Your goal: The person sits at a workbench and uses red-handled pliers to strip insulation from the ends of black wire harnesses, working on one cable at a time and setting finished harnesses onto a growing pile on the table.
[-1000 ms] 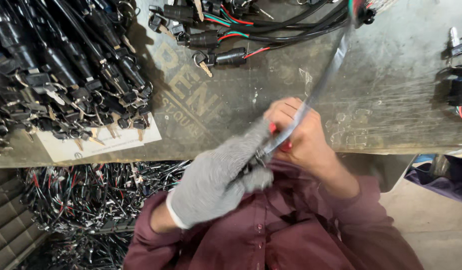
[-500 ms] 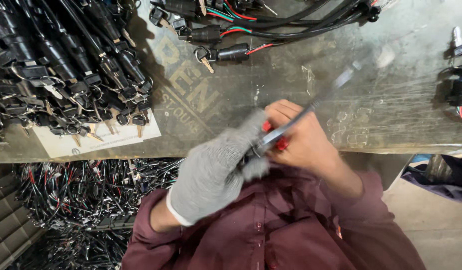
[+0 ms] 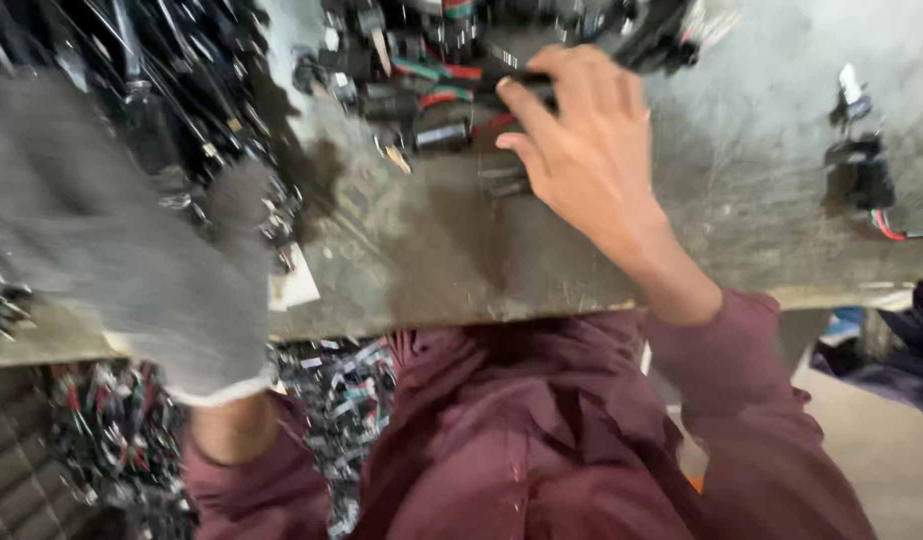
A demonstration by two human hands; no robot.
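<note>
My left hand (image 3: pixel 132 230), in a grey knit glove, is blurred and hovers over the pile of black cable plugs (image 3: pixel 182 70) at the left of the bench; whether it holds anything is unclear. My bare right hand (image 3: pixel 582 150) reaches forward at the upper middle. Its fingers are spread and its fingertips rest on a bundle of black connectors with red and green wires (image 3: pixel 432 90). I see nothing gripped in that hand.
The worn grey bench (image 3: pixel 742 220) carries a small black switch part with a red wire (image 3: pixel 860 165) at the right. A white paper (image 3: pixel 297 287) lies under the plug pile. Below the bench edge is a heap of loose wires (image 3: pixel 112 440).
Both hands were together at the bench edge on a thin metal strip with a red part. Now they are apart: the left swung left, the right reached forward, and the strip is out of sight.
</note>
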